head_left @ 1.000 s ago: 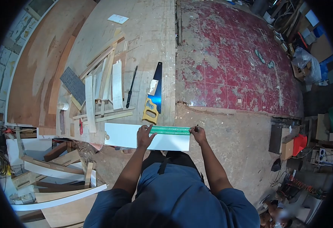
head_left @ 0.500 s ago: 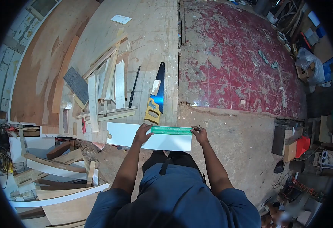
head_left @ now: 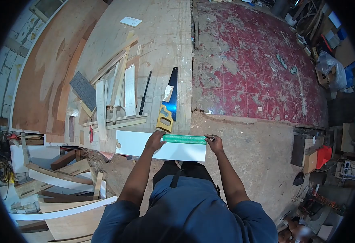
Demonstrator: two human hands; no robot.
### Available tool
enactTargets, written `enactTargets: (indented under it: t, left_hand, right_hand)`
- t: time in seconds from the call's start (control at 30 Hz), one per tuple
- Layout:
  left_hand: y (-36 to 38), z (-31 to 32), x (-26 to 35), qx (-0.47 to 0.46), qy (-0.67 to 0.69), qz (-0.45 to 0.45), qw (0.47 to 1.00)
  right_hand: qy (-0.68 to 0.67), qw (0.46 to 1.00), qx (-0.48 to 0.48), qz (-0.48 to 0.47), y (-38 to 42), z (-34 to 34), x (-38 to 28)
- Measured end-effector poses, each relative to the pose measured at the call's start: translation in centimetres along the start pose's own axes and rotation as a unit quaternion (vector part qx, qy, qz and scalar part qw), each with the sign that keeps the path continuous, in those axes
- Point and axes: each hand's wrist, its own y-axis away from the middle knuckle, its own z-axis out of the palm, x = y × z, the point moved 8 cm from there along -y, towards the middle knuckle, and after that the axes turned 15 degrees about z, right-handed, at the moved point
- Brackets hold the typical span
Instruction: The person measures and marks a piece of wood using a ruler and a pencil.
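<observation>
A green ruler point(head_left: 184, 139) lies lengthwise on a long white board point(head_left: 145, 148), close to the board's far edge. My left hand point(head_left: 156, 140) grips the ruler's left end, with fingers at the far side and thumb on the near side. At the other end, by the board's right edge, my right hand point(head_left: 214, 143) is closed around a thin dark pen-like thing point(head_left: 212, 139), its fingers touching the ruler's end. A handsaw point(head_left: 169, 101) with a yellow handle lies just beyond the board, the handle near my left hand.
Wood strips point(head_left: 101, 109), a grey panel point(head_left: 83, 90) and a thin black tool point(head_left: 145, 93) lie on the worktable point(head_left: 157, 44). Offcuts point(head_left: 62, 178) are piled at lower left. Red tiled floor point(head_left: 254, 69) spreads at upper right; boxes point(head_left: 310, 160) stand along the right.
The view has shifted slightly, so everything appears a little to the right. Both hands keep their places at the ruler's ends; the pen-like thing in my right hand is tilted lower.
</observation>
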Motion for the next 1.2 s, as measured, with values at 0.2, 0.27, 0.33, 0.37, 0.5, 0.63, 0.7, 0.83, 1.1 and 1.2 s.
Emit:
enactTargets:
  t: [0.2, 0.27, 0.33, 0.37, 0.5, 0.63, 0.7, 0.83, 1.1, 1.2]
  left_hand:
    - [-0.1, -0.1, 0.3, 0.008, 0.018, 0.006, 1.000]
    - [-0.1, 0.0, 0.2, 0.005, 0.021, -0.001, 1.000]
    - [0.0, 0.1, 0.1, 0.007, 0.023, 0.001, 1.000]
    - [0.1, 0.3, -0.1, 0.010, 0.026, 0.002, 1.000]
    - [0.2, 0.4, -0.3, 0.036, 0.005, 0.031, 0.999]
    - [0.1, 0.0, 0.2, 0.035, 0.019, 0.024, 0.999]
    - [0.2, 0.1, -0.1, 0.022, 0.032, 0.007, 0.999]
    - [0.1, 0.1, -0.3, 0.017, 0.048, 0.000, 0.999]
    - [0.0, 0.3, 0.5, 0.012, 0.001, 0.009, 1.000]
    - [-0.1, 0.3, 1.2, 0.045, -0.041, 0.035, 0.998]
  right_hand:
    - [-0.007, 1.000, 0.000, -0.017, -0.3, 0.0, 0.0]
    - [-0.010, 1.000, -0.006, -0.011, -0.3, 0.0, 0.0]
    - [-0.013, 1.000, -0.012, -0.006, -0.3, -0.1, -0.2]
    - [0.002, 1.000, -0.021, 0.018, -0.2, -0.2, -0.1]
    - [0.015, 0.999, -0.028, 0.034, -0.2, -0.2, -0.5]
    - [0.007, 0.999, -0.038, 0.030, -0.2, 0.0, -0.5]
    - [-0.020, 0.999, -0.037, 0.010, -0.3, 0.0, -0.5]
    - [-0.011, 0.999, -0.037, 0.006, -0.4, 0.0, -0.3]
    - [-0.006, 0.999, -0.040, 0.002, -0.2, -0.1, -0.6]
    - [0.005, 0.999, -0.032, 0.000, -0.1, -0.2, -0.9]
